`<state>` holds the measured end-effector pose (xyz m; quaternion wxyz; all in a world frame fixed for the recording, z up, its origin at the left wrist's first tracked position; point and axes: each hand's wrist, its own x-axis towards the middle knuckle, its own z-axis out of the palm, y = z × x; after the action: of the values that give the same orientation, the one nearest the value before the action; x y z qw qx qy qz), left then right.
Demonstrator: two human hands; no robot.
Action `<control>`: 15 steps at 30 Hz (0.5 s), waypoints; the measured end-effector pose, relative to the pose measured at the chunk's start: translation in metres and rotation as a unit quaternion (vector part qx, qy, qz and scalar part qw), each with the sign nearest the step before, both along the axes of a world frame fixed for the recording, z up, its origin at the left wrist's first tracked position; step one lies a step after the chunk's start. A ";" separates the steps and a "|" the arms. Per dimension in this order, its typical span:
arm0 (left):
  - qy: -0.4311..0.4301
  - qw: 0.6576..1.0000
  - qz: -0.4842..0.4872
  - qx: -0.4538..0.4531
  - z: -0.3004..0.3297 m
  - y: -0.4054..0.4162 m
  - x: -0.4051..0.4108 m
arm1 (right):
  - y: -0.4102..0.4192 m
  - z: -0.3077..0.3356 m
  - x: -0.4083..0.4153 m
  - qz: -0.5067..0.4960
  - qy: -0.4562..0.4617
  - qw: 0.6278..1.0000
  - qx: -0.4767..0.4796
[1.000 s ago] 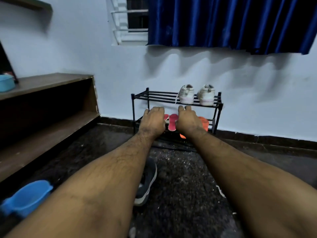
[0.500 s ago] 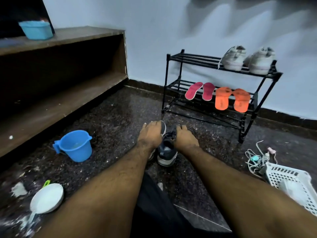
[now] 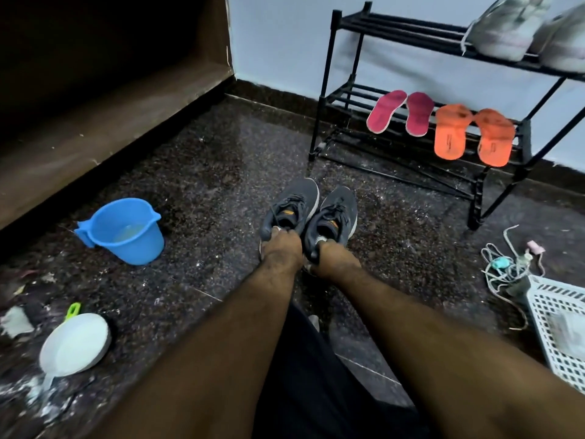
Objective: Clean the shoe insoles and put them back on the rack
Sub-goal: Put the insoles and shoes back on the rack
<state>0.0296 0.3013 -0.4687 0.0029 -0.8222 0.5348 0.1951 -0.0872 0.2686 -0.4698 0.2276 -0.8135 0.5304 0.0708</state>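
Two dark grey sneakers stand side by side on the floor, toes toward the rack. My left hand grips the heel of the left sneaker. My right hand grips the heel of the right sneaker. On the black rack, the lower shelf carries two pink insoles and two orange insoles, all leaning over the front bar. A pair of white sneakers sits on the top shelf.
A blue mug with a little water stands on the dark floor at left. A white bowl with a green-handled brush lies near left. A white basket and tangled cables are at right. A wooden shelf unit runs along the left.
My hands came back from the rack's lower shelf down to the grey sneakers on the floor and took hold of their heels. The view tilted down and moved closer.
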 end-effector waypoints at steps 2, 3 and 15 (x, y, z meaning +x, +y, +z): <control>-0.022 1.000 -0.006 0.005 -0.003 -0.007 -0.001 | -0.001 -0.010 -0.002 -0.006 -0.002 1.000 -0.009; -0.036 0.999 -0.008 0.006 -0.004 -0.009 -0.001 | -0.002 -0.012 -0.002 -0.008 -0.003 1.000 -0.015; -0.115 0.993 0.004 0.002 -0.006 -0.012 -0.023 | -0.009 -0.011 -0.017 -0.064 0.041 0.994 -0.079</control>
<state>0.0065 0.2892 -0.4743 0.0652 -0.8414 0.5270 0.1005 -0.1042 0.2598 -0.4804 0.1450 -0.7896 0.5943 0.0471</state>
